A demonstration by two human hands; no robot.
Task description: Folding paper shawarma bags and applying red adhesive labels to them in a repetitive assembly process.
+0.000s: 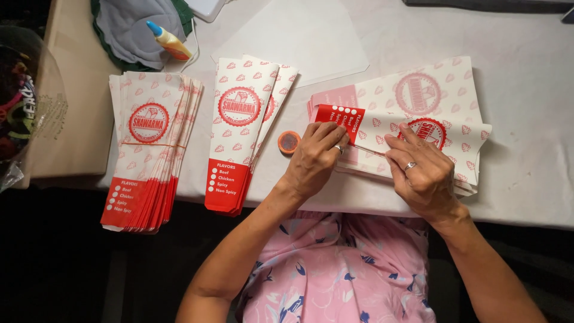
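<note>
pressing down on the stack of flat printed sheets (442,96), both hands are right at its near left corner, low on the white table (526,78). the left hand (314,157) sits curled over the red-printed end of the top sheet (338,115), fingertips pinching that folded flap, a ring showing on one finger. the right hand (421,169) lies just beside it to the right, fingers bent and bearing on the paper, also ringed, and between the two hands runs a thin stick-like tool (365,148); it looks pinched at both ends, though the exact grip is hard to make out. the stack lies under and beyond both hands, fanned a little at its far right edge. just left of the left hand, touching nothing, sits a small round orange pot (289,142) with its top open and something dark inside; what it is, cannot tell. further left, a small pile of finished white-and-red paper sleeves (238,128) hangs over the table edge, and well left of that a thicker bundle of sleeves (149,149) bound by a rubber band. up top left a glue bottle (169,40) with a blue tip lies on a grey cloth (131,27). at the far left edge, a clear plastic bag (27,101) holds colourful bits, too blurred to name.
</note>
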